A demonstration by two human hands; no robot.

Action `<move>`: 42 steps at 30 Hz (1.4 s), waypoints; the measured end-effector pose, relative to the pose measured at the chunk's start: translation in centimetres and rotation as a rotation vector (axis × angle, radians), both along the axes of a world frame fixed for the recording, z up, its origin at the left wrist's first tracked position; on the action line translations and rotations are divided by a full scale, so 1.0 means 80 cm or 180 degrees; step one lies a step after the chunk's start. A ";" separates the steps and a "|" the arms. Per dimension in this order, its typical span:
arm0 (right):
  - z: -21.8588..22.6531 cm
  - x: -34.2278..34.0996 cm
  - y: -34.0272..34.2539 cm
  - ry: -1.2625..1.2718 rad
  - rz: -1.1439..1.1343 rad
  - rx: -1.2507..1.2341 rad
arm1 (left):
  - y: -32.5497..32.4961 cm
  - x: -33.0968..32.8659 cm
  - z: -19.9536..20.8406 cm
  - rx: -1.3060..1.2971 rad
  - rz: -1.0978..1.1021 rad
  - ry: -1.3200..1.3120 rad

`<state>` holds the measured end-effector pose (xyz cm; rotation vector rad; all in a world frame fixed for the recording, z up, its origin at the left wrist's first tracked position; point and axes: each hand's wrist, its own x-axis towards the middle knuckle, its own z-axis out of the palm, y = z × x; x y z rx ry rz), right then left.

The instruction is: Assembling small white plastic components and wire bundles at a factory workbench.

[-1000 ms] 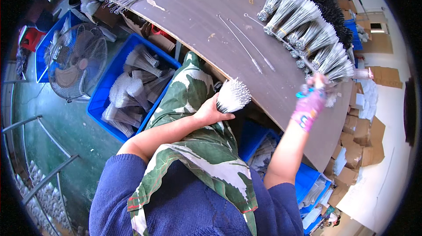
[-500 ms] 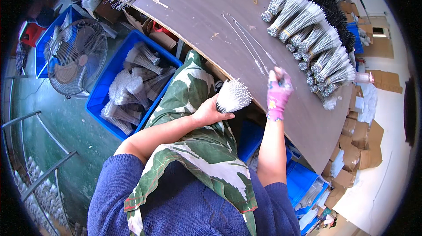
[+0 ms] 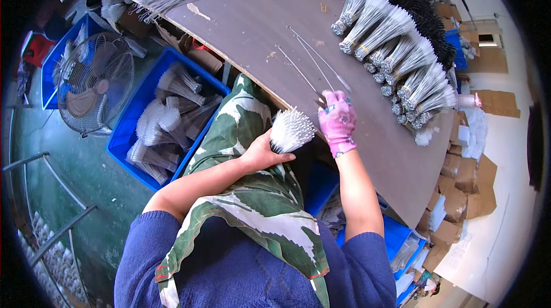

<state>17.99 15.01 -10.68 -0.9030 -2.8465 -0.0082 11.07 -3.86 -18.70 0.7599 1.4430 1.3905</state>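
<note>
The gloved right hand (image 3: 337, 117), seen a second ago at the row of bundles (image 3: 389, 32), is now drawn back near the bundle of white-tipped wires (image 3: 291, 131), which is still gripped by the left hand (image 3: 259, 154). The right fingers are curled; whether anything is pinched cannot be told. Many pale bundles (image 3: 158, 124) are held in the large blue bin (image 3: 132, 172) on the left.

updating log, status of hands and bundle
Left hand holds round white-tipped bundle. Pink-gloved right hand by thin metal wires, grip unclear. Brown tabletop edge between.
</note>
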 end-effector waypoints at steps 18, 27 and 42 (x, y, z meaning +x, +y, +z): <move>0.003 -0.002 0.016 0.2098 -0.0921 -0.3279 | -0.002 -0.002 -0.008 0.0224 -0.0481 -0.0633; 0.018 0.082 0.015 0.0997 -0.1217 -0.4571 | -0.009 -0.010 -0.006 0.0163 -0.0849 -0.0824; 0.054 0.050 -0.058 0.1499 -0.0330 -0.4012 | -0.016 -0.013 -0.011 0.0350 -0.1228 -0.1073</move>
